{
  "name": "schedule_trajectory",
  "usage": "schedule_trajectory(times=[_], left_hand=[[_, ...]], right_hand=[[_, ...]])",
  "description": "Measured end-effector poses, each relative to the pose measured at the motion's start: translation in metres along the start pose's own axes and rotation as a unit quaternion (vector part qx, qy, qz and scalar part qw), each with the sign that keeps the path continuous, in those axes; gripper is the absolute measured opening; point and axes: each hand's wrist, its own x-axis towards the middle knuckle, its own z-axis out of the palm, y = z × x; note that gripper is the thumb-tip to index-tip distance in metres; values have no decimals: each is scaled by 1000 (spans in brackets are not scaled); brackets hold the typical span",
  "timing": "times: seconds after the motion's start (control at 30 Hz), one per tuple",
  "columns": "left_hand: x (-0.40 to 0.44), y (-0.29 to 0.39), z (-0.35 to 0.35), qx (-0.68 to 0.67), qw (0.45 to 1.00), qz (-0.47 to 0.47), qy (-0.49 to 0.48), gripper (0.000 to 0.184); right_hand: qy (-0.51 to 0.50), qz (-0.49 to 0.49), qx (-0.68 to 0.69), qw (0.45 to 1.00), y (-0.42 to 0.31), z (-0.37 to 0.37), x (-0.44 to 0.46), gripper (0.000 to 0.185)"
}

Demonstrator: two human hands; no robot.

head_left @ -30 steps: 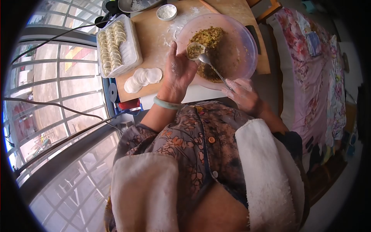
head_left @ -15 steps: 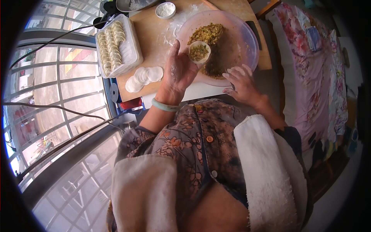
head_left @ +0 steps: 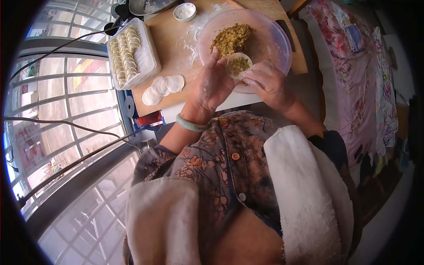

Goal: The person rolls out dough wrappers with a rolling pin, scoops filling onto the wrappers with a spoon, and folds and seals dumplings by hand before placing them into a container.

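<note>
A round dough wrapper with green-brown filling on it point(head_left: 238, 66) lies on the fingers of my left hand point(head_left: 213, 85), its thumb raised at the wrapper's edge. The fingers of my right hand point(head_left: 266, 82) are pinched on the wrapper's right edge. Both hands are over the near side of a large pinkish plastic bowl point(head_left: 273, 33). A mound of chopped filling point(head_left: 233, 39) sits in the bowl just beyond the wrapper. To the left, several flat wrappers point(head_left: 163, 86) overlap on the wooden board point(head_left: 174, 48). No spoon can be made out.
A white plastic tray point(head_left: 152, 68) with rows of folded dumplings point(head_left: 124, 55) stands at the left. Behind are a small bowl of flour point(head_left: 184, 12) and a metal pan point(head_left: 152, 6). A barred window is on the left; floral cloth point(head_left: 349, 88) lies on the right.
The spoon that my right hand held over the wrapper one second ago is gone from it. My right hand opened, then moved left to the wrapper and closed on its edge.
</note>
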Motion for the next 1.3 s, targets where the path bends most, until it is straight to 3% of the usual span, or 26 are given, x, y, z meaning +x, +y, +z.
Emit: schedule_trajectory(times=[0.1, 0.2, 0.43, 0.6, 0.73, 0.83, 0.93, 1.13, 1.3], left_hand=[[-2, -1, -2, 1, 1000, 7, 2, 63], [-3, -2, -5, -2, 1000, 7, 6, 62], [-8, -5, -2, -4, 1000, -2, 0, 58], [-10, -11, -8, 73, 997, 10, -14, 41], [-14, -15, -6, 112, 994, 13, -8, 35], [-16, -15, -5, 170, 985, 18, -1, 35], [-18, -13, 0, 130, 991, 15, -11, 37], [-17, -17, -6, 305, 948, 79, -36, 42], [-13, -19, -8, 313, 944, 101, -26, 42]], right_hand=[[37, 21, 19, 999, -9, -3, 0, 24], [-20, -14, -16, 1000, -10, -6, -2, 22], [-28, -44, -42, 998, -1, -2, -4, 19], [-30, -62, -60, 996, -4, -6, -1, 16], [21, -18, 12, 1000, -2, 2, 1, 13], [28, 21, 39, 999, -6, 3, 1, 12], [38, 24, 43, 998, -6, 4, 4, 12], [50, 27, 40, 998, -6, 5, 7, 12], [80, 28, 43, 995, -7, 7, 10, 14]])
